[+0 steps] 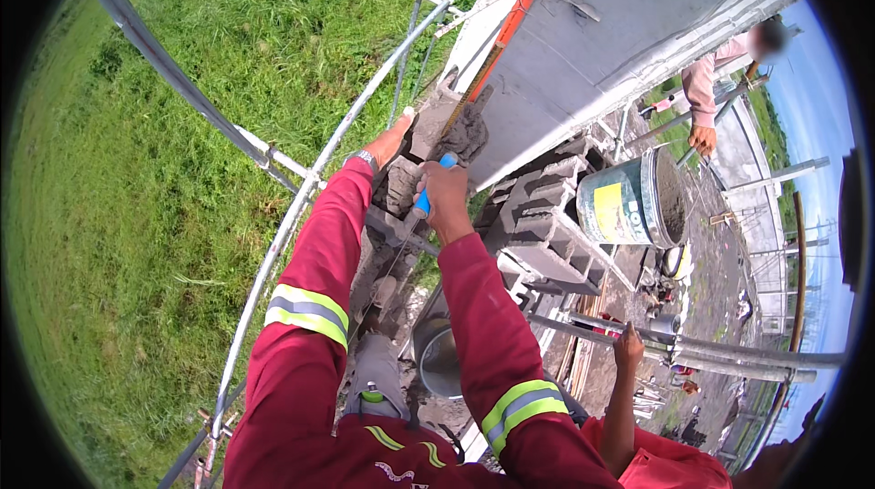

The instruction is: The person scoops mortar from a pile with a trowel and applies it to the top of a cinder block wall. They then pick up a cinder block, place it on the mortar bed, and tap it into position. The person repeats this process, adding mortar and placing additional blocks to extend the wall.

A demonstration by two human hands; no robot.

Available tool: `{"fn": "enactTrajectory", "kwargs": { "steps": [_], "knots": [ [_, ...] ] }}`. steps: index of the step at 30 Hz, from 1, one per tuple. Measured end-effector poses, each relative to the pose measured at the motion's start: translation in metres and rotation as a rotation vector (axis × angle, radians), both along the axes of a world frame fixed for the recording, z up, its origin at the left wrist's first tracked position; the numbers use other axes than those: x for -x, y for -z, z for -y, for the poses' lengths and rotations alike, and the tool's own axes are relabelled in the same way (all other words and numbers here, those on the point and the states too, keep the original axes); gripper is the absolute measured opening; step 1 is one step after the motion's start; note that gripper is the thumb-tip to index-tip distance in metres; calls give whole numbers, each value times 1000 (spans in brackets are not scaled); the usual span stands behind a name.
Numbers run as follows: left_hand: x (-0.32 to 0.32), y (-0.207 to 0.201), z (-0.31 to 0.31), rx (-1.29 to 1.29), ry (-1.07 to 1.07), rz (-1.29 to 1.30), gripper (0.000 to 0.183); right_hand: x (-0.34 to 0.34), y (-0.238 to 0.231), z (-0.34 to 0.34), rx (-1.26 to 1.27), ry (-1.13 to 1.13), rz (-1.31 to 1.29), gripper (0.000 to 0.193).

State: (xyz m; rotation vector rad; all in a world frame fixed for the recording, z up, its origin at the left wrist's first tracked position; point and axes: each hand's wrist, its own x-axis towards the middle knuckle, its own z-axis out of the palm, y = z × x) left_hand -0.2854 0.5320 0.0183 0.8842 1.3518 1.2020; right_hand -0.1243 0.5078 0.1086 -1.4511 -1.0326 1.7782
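Observation:
My left hand (388, 142) is stretched out flat against the outer side of a grey concrete block (432, 124) on top of the wall. Beside it, my right hand (445, 195) is closed round the blue handle (422, 205) of a tool whose working end I cannot make out. Wet mortar (401, 188) lies between the hands on the wall, and another heap of mortar (468, 136) sits past the block. A long orange bar (519, 20) stands beyond, against the edge of the grey concrete face.
Scaffold pipes (296, 206) run along the left above grass. Hollow blocks (547, 216) are stacked at right beside a mortar-filled bucket (629, 202). Another bucket (442, 361) stands near my legs. One person's hand (702, 138) reaches near the bucket; another's hand (628, 346) touches a pipe.

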Motion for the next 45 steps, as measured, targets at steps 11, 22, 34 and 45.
{"fn": "enactTrajectory", "kwargs": {
  "steps": [11, 22, 34, 45],
  "knots": [
    [-10, -18, 6, 134, -8, -21, 106, 1, 48, 44, -427, -73, 601, 35],
    [-5, -28, -3, 154, 3, -134, 105, -3, 38, 60, -270, -108, 360, 41],
    [-3, -6, -15, 2, -136, -192, 84, -36, -6, 49, -225, -281, 376, 43],
    [3, -3, -14, -4, -110, -431, 78, -135, -13, -7, -663, -727, 785, 42]
  ]
}}
